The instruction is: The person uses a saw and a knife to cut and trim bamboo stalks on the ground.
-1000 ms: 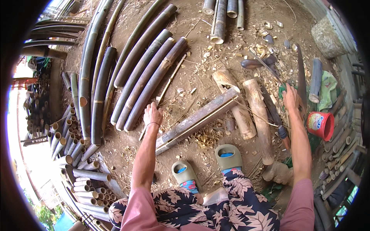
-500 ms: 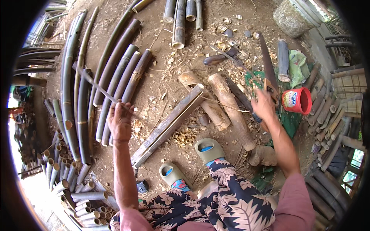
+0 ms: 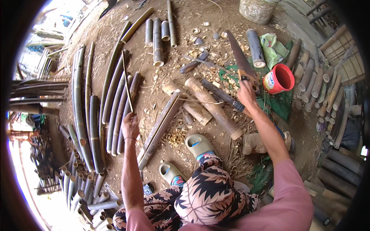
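Observation:
My left hand (image 3: pixel 130 125) is closed on the lower end of a long, thin bamboo strip (image 3: pixel 126 82), which points up and away over the bamboo poles. My right hand (image 3: pixel 246 94) reaches forward to the handle of a handsaw (image 3: pixel 239 52), its fingers closed around it. The saw's brown blade lies pointing away on the ground. Just left of that hand is a dark-bladed machete (image 3: pixel 219 91). A split bamboo pole (image 3: pixel 160 129) leans over a short log (image 3: pixel 196 109) in front of my feet, beside a second log (image 3: pixel 214 107).
A red bucket (image 3: pixel 269 82) stands right of the saw, near a green bag (image 3: pixel 273 52) and a bamboo tube (image 3: pixel 255 48). A wooden-handled knife (image 3: pixel 189 68) lies farther off. Long poles (image 3: pixel 79 104) lie left; stacked bamboo pieces (image 3: pixel 320 82) line the right. Shavings cover the dirt.
My right hand has gone from hovering with spread fingers to gripping the saw handle. The bamboo strip has swung from pointing left to pointing away. The whole view has shifted.

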Available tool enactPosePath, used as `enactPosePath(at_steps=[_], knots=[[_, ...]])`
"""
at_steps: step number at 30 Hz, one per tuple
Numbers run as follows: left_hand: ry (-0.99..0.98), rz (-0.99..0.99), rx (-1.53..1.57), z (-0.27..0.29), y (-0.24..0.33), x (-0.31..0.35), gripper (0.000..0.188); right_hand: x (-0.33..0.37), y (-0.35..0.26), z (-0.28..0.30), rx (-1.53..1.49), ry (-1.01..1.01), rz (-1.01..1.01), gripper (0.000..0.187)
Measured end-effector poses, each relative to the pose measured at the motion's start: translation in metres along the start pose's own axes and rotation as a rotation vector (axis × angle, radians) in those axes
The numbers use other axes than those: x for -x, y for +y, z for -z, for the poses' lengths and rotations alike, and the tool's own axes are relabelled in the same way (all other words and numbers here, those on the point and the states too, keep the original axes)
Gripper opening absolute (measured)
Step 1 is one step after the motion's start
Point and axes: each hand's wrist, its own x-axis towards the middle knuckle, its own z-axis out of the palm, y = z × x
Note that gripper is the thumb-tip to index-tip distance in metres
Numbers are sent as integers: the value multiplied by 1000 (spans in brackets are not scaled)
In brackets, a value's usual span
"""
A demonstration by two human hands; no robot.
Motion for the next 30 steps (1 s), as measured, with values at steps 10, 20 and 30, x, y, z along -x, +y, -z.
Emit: enactPosePath(at_steps=[10,20,30], knots=[[-147,-7,-292,-66,26,-14,46,-136,-10,-54,231,-171,-32,21],[-491,-480,-435,-48,197,-8,47,-81,-202,47,-444,-220,758,22],[52,28,946,-2,135,32,36,112,15,25,325,-205,-79,51]])
